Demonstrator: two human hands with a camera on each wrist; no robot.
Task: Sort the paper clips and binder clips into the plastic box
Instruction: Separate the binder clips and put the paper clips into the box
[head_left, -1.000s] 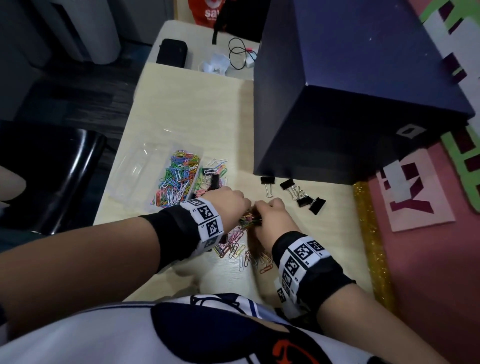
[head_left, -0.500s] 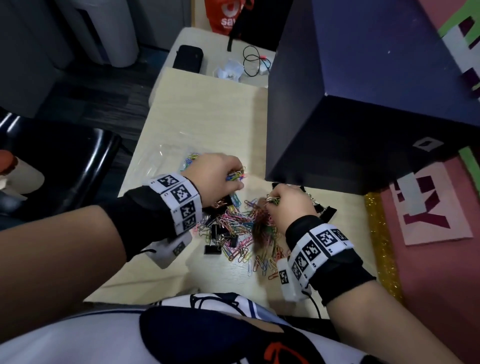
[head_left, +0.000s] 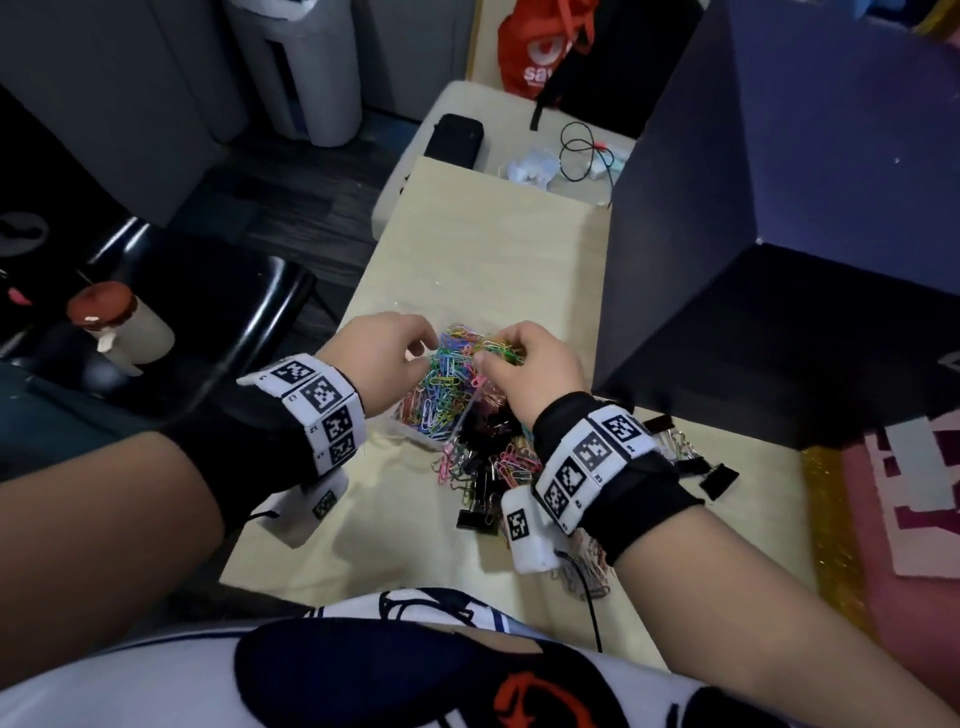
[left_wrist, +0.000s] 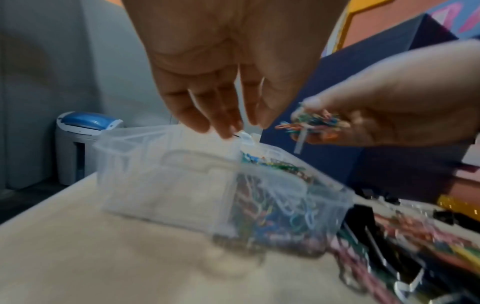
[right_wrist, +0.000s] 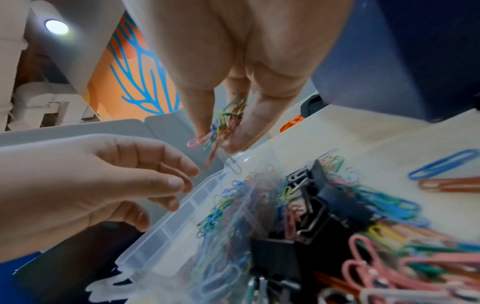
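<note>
A clear plastic box (head_left: 415, 435) lies on the light wooden table, one compartment heaped with coloured paper clips (head_left: 441, 389), the one beside it empty (left_wrist: 168, 185). My right hand (head_left: 493, 358) hovers over the filled compartment and pinches a bunch of coloured paper clips (right_wrist: 223, 125) between thumb and fingers. My left hand (head_left: 423, 345) hangs just left of it above the box (right_wrist: 182, 209), fingers relaxed and empty (left_wrist: 207, 121). A loose pile of paper clips and black binder clips (head_left: 483, 478) lies on the table in front of the box.
A large dark blue box (head_left: 779, 260) stands close on the right. More black binder clips (head_left: 719, 478) lie near its corner. A black chair (head_left: 208, 312) with a red-capped bottle (head_left: 114, 322) is left of the table. A pink mat (head_left: 909, 519) lies at the right.
Both hands have risen from the loose pile to above the box. The left hand held clips half a second ago and is now empty; the right hand has brought up a bunch.
</note>
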